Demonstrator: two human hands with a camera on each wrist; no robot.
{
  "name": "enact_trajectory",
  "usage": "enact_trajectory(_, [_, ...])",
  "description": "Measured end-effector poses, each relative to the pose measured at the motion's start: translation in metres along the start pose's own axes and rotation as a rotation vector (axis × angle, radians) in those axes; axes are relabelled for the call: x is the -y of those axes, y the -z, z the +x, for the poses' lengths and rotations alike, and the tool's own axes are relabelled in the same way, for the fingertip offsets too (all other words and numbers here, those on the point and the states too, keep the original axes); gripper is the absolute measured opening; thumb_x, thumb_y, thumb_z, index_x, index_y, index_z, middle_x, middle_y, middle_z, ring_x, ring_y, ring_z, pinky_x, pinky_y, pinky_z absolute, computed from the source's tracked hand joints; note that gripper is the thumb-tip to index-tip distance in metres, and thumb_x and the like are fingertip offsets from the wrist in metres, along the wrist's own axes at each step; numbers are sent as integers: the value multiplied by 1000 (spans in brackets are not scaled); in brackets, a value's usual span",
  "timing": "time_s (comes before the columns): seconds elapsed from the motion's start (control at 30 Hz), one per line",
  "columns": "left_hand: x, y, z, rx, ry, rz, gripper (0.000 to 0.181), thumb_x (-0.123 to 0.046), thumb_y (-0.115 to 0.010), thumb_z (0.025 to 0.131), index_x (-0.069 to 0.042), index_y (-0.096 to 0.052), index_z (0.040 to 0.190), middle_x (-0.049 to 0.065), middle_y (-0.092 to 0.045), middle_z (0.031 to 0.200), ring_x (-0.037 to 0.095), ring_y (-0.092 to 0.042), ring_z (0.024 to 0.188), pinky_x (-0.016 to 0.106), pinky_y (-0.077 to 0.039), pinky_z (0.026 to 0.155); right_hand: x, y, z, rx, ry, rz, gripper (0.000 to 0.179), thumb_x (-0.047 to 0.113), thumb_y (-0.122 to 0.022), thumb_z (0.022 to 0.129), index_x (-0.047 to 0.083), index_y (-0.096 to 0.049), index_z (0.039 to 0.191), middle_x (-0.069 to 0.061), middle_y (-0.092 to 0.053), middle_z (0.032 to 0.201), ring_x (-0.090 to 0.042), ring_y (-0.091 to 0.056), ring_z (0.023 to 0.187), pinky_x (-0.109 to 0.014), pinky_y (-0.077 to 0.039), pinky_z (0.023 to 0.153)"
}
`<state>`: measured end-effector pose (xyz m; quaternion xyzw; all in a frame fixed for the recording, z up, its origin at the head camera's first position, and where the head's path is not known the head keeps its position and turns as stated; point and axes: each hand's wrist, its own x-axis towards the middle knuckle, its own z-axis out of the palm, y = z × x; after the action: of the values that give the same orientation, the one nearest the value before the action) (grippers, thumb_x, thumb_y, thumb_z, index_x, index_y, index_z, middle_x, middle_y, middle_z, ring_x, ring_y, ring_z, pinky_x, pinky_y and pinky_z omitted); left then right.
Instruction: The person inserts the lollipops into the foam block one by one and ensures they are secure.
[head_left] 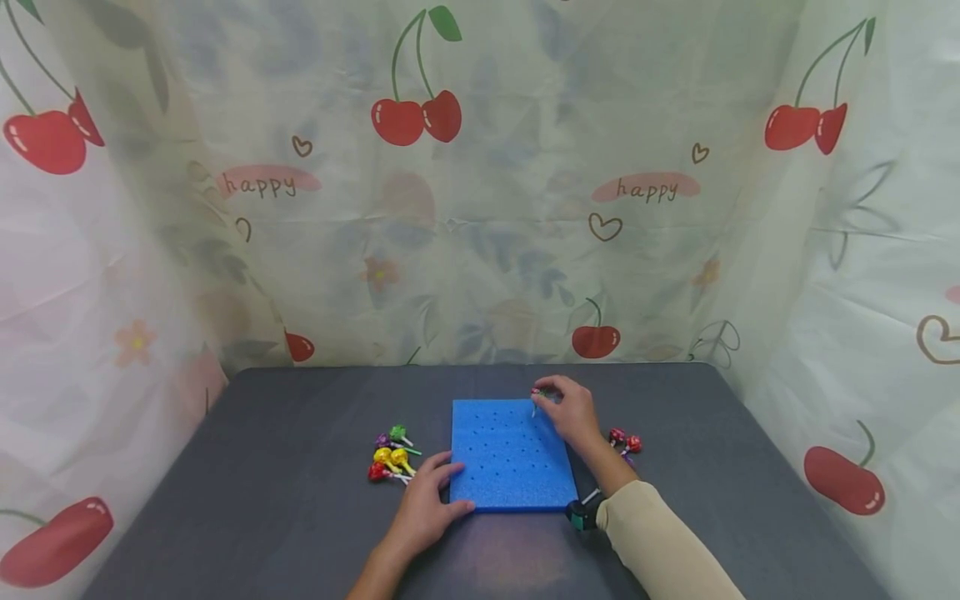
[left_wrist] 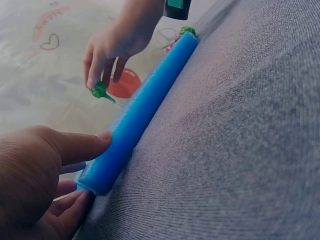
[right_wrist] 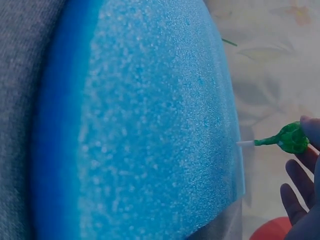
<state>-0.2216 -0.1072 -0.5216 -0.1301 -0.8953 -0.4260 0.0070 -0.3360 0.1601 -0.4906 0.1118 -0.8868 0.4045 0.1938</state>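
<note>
A blue foam board (head_left: 510, 492) with rows of small holes lies on the dark table. My left hand (head_left: 426, 507) holds its near left corner, thumb along the front edge and fingers at the left side. Over the far right corner, my right hand (head_left: 573, 414) pinches a lollipop in a green wrapper (right_wrist: 292, 138) by its head. Its white stick (right_wrist: 245, 143) points down at the board; whether the tip is in a hole, I cannot tell. The left wrist view also shows the green lollipop (left_wrist: 99, 90) at the fingertips.
Left of the board lies a group of lollipops, with yellow (head_left: 400, 457), red (head_left: 377, 472), green (head_left: 398, 432) and purple (head_left: 383, 440) heads. More red lollipops (head_left: 633, 443) lie to the right, partly behind the right forearm. A patterned curtain (head_left: 510, 275) encloses the table.
</note>
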Motion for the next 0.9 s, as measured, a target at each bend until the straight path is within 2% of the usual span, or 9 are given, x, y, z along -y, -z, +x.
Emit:
enact_trajectory(0.53, [1,0,-1,4,10,-8,53,-29,-81,80,-7,-64,126,17,-46,140,40,-44,127,57,-38,101,7,12,1,-16,50,25,28,19,-76,87,6,-70,111,-9,-69,110,-28,-59,105,-48,-49,89])
enact_trajectory(0.73, [1,0,0,-2,7,-6,53,-28,-82,80,-7,-64,125,17,-47,140,40,-44,127,57,-38,101,8,19,-1,-67,78,60,28,19,-77,86,5,-71,109,-9,-69,108,-28,-59,103,-50,-49,89])
enact_trajectory(0.9, [1,-1,0,-8,-7,-3,53,-28,-82,80,-7,-64,125,18,-47,139,40,-45,126,56,-39,101,3,28,-6,-118,93,45,25,18,-76,86,6,-71,107,-10,-69,107,-27,-59,103,-49,-49,89])
